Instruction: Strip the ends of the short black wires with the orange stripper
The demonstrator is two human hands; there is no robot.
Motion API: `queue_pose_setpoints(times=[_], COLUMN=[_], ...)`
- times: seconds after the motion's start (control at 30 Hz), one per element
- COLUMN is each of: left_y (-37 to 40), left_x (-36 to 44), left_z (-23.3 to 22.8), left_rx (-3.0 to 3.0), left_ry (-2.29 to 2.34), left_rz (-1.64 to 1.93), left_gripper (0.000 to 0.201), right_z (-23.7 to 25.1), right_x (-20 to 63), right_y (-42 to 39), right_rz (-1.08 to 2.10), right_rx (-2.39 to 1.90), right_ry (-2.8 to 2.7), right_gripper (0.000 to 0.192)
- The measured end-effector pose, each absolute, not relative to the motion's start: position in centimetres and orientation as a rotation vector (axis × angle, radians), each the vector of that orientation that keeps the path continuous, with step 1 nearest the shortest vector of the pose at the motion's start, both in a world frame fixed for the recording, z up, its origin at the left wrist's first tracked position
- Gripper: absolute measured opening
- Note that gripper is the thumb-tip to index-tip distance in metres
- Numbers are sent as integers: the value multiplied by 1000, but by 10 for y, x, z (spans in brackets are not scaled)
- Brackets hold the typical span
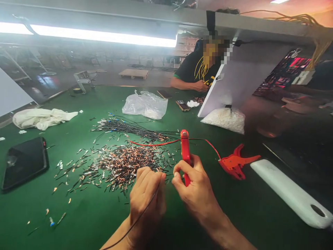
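While gripped by right hand, red stripper upright, tip pointing away

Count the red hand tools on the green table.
2. One red tool is held upright in the right hand; another red tool lies on the table to its right. Others may be hidden.

A wide desk covered in green felt fills the room's foreground. A long fluorescent tube light glows under a grey overhead shelf. Beyond the desk's far edge lies a grey workshop floor with a wooden pallet and metal racks.
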State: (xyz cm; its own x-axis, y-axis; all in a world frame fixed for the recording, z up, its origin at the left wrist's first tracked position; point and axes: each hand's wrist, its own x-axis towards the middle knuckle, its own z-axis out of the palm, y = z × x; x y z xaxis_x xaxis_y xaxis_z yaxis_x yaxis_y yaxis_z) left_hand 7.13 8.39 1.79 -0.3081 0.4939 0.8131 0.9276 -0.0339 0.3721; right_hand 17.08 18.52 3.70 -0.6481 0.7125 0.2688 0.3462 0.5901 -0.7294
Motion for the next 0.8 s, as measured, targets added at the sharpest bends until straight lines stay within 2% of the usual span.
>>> queue_pose_setpoints(times=[0.23, 0.37, 0.43, 0.53, 0.6, 0.67, 0.8], left_y=[87, 88, 89, 90, 90, 90, 91], left_x=[63, 59, 57, 56, 56, 57, 61], left_z=[21, 28, 30, 31, 30, 29, 32], left_rx=[-1454, -1402, -1433, -1354, -1169, -1120, -1254], left_ry=[-1781, -1940, -2069, -2170, -2189, -2225, -2316], left_rz=[-1284, -1384, -1693, -2440, -2734, -2724, -2336], left_gripper=[22, 15, 16, 28, 35, 38, 39], right_z=[40, 40, 39, 38, 37, 36, 34], right_x=[164, 165, 166, 167, 168, 168, 167], right_y=[185, 183, 182, 181, 181, 181, 177], right_rz=[827, 855, 883, 915, 882, 803, 639], right_rx=[-887, -828, -772, -732, -727, -723, -679], right_ry=[-2303, -2278, -2269, -2272, -2279, -2306, -2405], right_gripper=[11, 13, 15, 20, 21, 18, 13])
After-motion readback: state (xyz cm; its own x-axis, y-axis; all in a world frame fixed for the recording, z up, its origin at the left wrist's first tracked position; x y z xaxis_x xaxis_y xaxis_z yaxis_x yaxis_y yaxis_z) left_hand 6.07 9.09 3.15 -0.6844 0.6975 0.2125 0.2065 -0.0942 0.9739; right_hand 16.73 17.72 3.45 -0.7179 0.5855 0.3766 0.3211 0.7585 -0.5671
